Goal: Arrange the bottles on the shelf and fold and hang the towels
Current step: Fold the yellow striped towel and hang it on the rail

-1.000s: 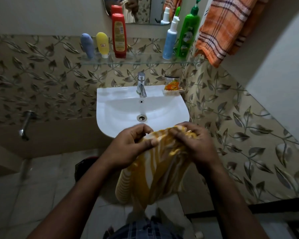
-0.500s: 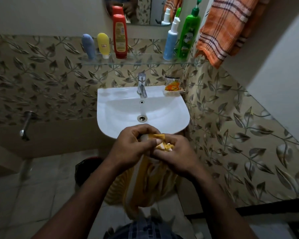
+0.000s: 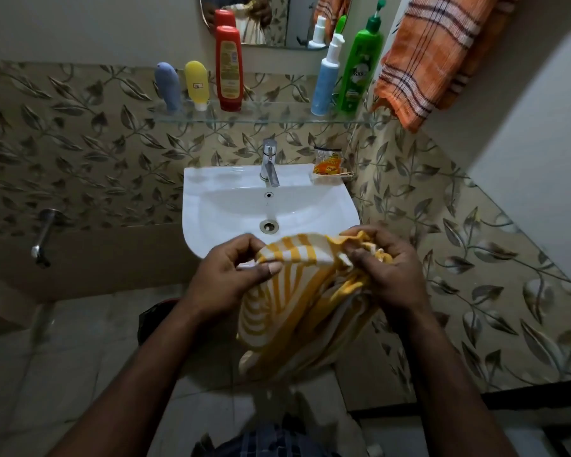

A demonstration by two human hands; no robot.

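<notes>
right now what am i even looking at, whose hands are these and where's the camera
No machine here: these are a person's two bare hands, filmed by one camera worn on the head, looking down. The left hand and right hand each have a grip on a yellow striped towel, held in front of a white sink. Above it a glass shelf carries a grey tube, yellow tube, red bottle, blue bottle and green bottle. An orange checked towel hangs upper right.
</notes>
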